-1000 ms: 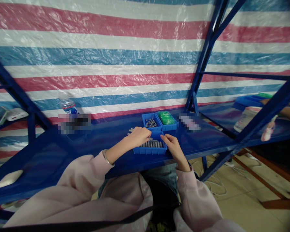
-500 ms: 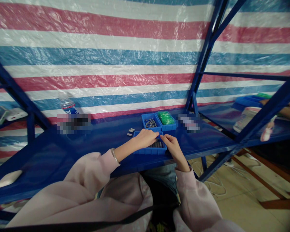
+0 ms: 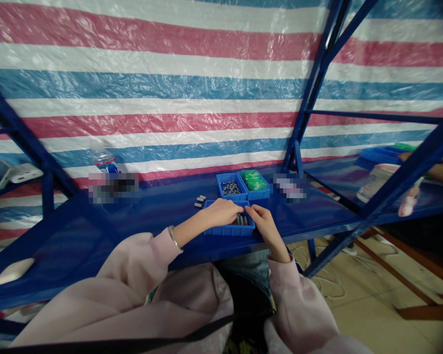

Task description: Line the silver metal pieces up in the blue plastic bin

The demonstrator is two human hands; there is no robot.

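Blue tray [image 3: 221, 229] of small metal cylinders [image 3: 242, 221] sits under both hands, left hand [image 3: 221, 212] curled over them, right hand [image 3: 263, 222] pinching at its edge; actual grasp cannot be told.

We wear a pale pink, soft-looking sweatshirt whose loose sleeves end in ribbed cuffs at both wrists. A thin silver bangle circles the wrist of our left hand [image 3: 221, 212]; our right hand [image 3: 264, 225] is bare of jewellery. A narrow black strap crosses our lap, over blue denim.
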